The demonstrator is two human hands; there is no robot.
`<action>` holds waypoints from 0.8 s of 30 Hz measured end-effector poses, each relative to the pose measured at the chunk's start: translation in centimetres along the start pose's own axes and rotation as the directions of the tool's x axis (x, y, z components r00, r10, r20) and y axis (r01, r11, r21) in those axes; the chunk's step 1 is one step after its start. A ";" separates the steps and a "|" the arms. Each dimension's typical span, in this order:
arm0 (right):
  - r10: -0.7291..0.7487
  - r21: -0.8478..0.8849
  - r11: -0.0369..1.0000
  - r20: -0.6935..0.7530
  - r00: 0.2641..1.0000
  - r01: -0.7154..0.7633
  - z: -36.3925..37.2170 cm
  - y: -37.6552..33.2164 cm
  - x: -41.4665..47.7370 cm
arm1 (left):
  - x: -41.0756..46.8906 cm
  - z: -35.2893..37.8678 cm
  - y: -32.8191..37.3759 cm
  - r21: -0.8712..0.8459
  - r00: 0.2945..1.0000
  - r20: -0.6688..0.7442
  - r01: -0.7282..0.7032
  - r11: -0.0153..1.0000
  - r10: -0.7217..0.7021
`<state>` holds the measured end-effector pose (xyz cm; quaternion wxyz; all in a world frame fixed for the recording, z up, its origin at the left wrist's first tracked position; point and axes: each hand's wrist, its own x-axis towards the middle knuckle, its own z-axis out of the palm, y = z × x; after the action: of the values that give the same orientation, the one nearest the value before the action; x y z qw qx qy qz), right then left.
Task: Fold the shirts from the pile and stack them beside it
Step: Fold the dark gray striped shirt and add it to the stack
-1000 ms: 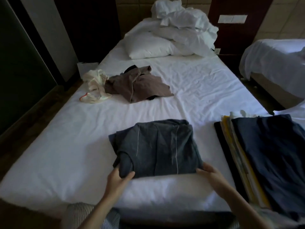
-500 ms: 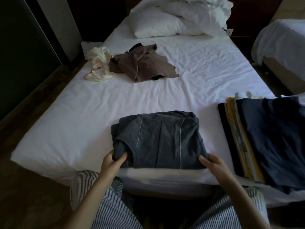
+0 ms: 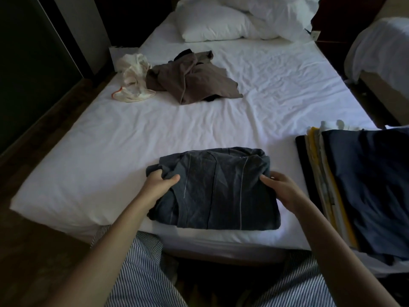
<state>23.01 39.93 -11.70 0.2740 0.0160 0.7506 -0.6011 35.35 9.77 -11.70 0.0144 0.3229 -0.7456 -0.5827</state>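
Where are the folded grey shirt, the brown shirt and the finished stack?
folded grey shirt (image 3: pixel 221 191), head view, middle of its top panel.
brown shirt (image 3: pixel 199 83), head view, centre of the crumpled fabric.
finished stack (image 3: pixel 371 185), head view, on its top navy garment.

Matt grey cloth shirt (image 3: pixel 221 191); creased white cotton-like bed sheet (image 3: pixel 276 89); dark wooden floor (image 3: pixel 33 251).

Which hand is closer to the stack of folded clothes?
Right. The right hand grips the grey shirt beside the stack; the left hand grips its opposite side, farther away.
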 end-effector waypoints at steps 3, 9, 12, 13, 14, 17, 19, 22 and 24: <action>0.007 0.165 0.986 -0.158 0.987 0.019 0.7 0.4 0.5 | -0.1 -0.7 -2.4 0.188 0.966 -0.241 -0.049 0.981 0.095; 0.094 0.118 0.990 -0.122 0.988 -0.080 0.9 1.4 1.3 | 0.7 -1.1 -2.7 0.493 0.979 -0.204 0.109 0.863 -0.007; 0.023 0.136 0.991 -0.100 0.995 -0.009 -0.1 -0.2 2.4 | 1.7 -0.2 0.4 0.724 0.927 -0.238 -0.029 0.690 0.290; -0.011 0.142 0.990 -0.089 0.996 0.024 -0.2 -0.7 2.7 | 2.1 0.4 1.4 0.758 0.912 -0.173 -0.119 0.642 0.373; -0.057 0.119 0.991 -0.067 0.996 0.065 -0.3 -1.0 3.2 | 2.8 1.1 2.0 0.765 0.917 -0.093 -0.183 0.617 0.387; -0.208 -0.122 0.968 0.086 0.974 0.217 0.1 -1.9 4.4 | 5.1 3.1 3.3 0.615 0.984 0.045 -0.162 0.772 0.171; -0.270 -0.334 0.889 0.172 0.947 0.314 0.1 -2.8 5.1 | 6.0 3.7 3.2 0.535 0.992 0.046 -0.123 0.836 0.117; -0.199 -0.588 0.750 0.236 0.951 0.303 -0.3 -3.7 6.1 | 6.4 3.7 3.0 0.288 0.985 0.009 -0.170 0.942 0.175; -0.178 -0.629 0.743 0.147 0.973 0.231 -0.7 -4.0 7.0 | 5.9 3.6 3.2 0.115 0.978 0.005 -0.208 0.971 0.209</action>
<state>15.39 37.30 -11.10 0.2240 -0.1840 0.8966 -0.3348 27.76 10.35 -12.10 0.0596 0.2451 -0.8076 -0.5331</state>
